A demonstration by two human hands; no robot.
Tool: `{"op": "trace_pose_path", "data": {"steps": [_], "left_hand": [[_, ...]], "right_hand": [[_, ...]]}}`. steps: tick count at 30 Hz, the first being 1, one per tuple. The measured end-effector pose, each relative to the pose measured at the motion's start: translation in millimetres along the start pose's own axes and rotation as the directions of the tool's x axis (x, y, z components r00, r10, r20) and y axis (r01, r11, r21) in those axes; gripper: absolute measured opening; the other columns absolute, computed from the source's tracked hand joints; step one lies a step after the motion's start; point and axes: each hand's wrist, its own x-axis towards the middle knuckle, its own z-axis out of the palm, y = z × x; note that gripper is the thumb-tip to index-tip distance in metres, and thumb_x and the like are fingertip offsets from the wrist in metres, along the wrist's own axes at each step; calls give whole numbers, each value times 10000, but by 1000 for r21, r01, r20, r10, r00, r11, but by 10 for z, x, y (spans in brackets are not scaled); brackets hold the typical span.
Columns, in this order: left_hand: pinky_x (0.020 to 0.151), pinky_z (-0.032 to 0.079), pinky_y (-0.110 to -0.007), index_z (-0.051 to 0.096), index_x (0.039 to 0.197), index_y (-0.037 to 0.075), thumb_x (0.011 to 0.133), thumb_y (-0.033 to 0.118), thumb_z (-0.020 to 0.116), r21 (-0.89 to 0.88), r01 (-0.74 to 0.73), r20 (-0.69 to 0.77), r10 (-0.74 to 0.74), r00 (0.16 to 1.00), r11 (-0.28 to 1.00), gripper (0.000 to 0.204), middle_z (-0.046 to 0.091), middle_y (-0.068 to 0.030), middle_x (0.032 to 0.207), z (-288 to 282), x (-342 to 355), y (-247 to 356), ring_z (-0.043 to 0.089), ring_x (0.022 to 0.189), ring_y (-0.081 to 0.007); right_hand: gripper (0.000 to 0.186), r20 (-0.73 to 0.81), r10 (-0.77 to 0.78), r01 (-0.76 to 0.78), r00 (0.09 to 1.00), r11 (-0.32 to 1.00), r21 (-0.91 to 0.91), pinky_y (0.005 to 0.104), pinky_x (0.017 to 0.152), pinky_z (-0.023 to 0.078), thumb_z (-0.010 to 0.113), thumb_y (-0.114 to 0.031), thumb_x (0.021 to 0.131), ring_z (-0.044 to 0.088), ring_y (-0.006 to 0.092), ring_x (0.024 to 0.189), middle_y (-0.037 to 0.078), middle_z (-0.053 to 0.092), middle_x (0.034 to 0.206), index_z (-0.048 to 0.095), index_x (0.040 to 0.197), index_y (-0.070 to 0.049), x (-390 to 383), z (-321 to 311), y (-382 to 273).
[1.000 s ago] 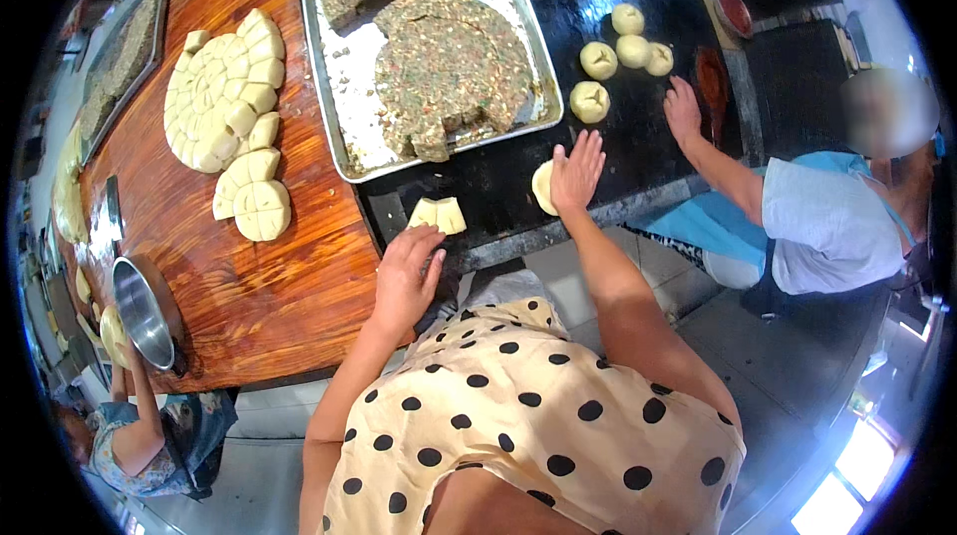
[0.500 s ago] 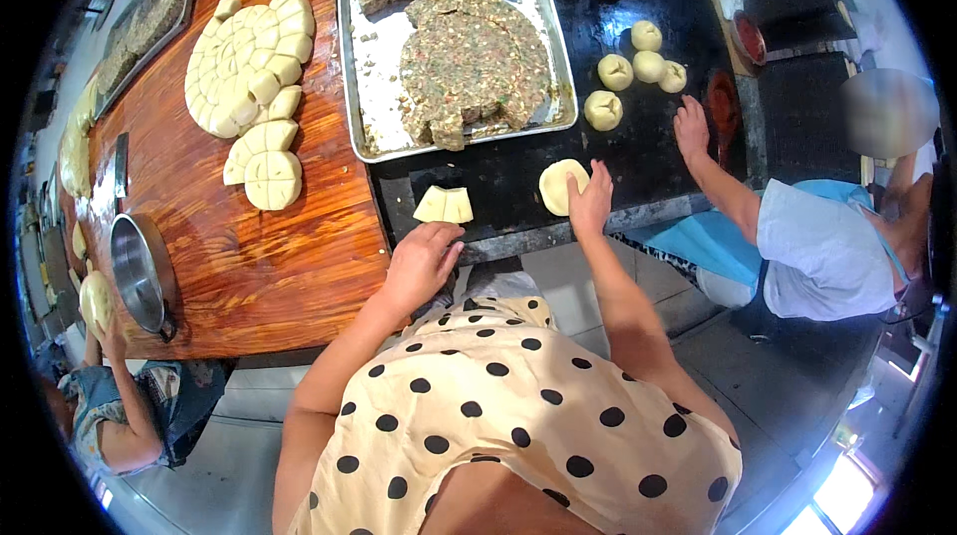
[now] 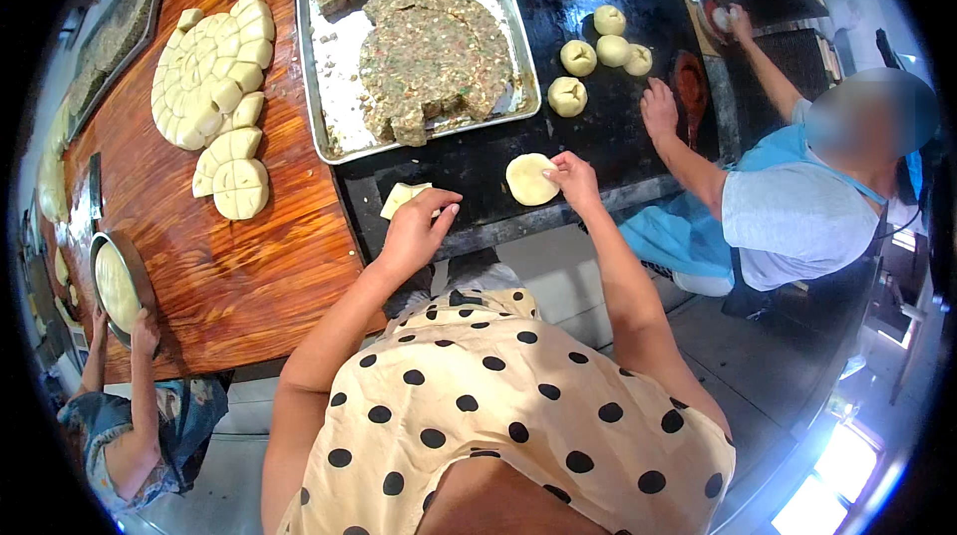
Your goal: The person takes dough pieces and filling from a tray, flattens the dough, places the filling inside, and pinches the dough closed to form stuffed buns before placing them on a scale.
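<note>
A flat round of dough [image 3: 528, 180] lies on the black worktop in front of me. My right hand [image 3: 574, 183] pinches its right edge between thumb and fingertips. Left of it are a few cut dough pieces [image 3: 401, 198], partly covered by my left hand [image 3: 421, 226]. That hand's fingers stretch out with the thumb apart, and nothing shows in its grasp. Beyond both hands sits a metal tray [image 3: 526, 71] with a large speckled slab of filling [image 3: 439, 61]. Several round filled buns [image 3: 567, 96] rest to the tray's right.
Cut dough portions [image 3: 214, 71] cover part of the wooden table [image 3: 289, 266]. At left, a co-worker's hands hold a metal bowl [image 3: 150, 288] containing dough. On my right, another co-worker's hand [image 3: 658, 110] is beside the buns, the other at a red bowl [image 3: 711, 18].
My right hand has gone from lying over the dough round to pinching its edge. My left hand has shifted over the cut pieces. The left co-worker's dough is now in the bowl.
</note>
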Motion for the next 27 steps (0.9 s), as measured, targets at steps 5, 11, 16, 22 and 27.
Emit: {"op": "trace_pose_path", "data": {"steps": [5,11,16,22,27], "left_hand": [[793,529,-370,680,1057,15,924,129,616,36,-4,-53,6,999,999,187,680,-160,1015,16,-78,-199,670,906,-313],[765,527,-359,673,1062,14,930,118,606,168,-20,-5,21,1000,986,180,676,-166,986,-41,-230,-127,675,867,-314],[787,522,-385,666,1044,19,915,102,620,173,-70,19,68,998,983,160,668,-174,995,-81,-318,-49,654,904,-354],[804,517,-419,662,1023,21,905,136,616,195,-21,-25,26,999,981,171,666,-163,983,-152,-296,-114,642,920,-357],[832,521,-391,662,1071,27,914,143,623,180,-70,32,66,997,981,198,666,-157,1053,-67,-115,-107,648,961,-347]], "right_hand": [[631,-472,-221,48,854,935,-352,483,1125,289,568,-463,927,369,420,1345,278,396,1450,490,1341,7,205,128,13],[736,-641,-210,-146,738,878,-457,482,1205,76,412,-483,992,128,381,1476,284,180,1564,281,1472,59,453,596,-66],[649,-630,-192,-102,753,911,-399,488,1194,138,499,-379,972,209,403,1447,282,230,1546,356,1441,45,402,555,-38],[522,-446,-107,39,888,987,-159,404,885,469,777,-288,788,580,299,1036,141,606,1141,591,1186,-5,-211,435,-13],[324,-157,-79,30,984,956,-292,399,722,512,780,-296,761,638,297,789,104,644,875,661,855,-9,-98,104,-178]]}}
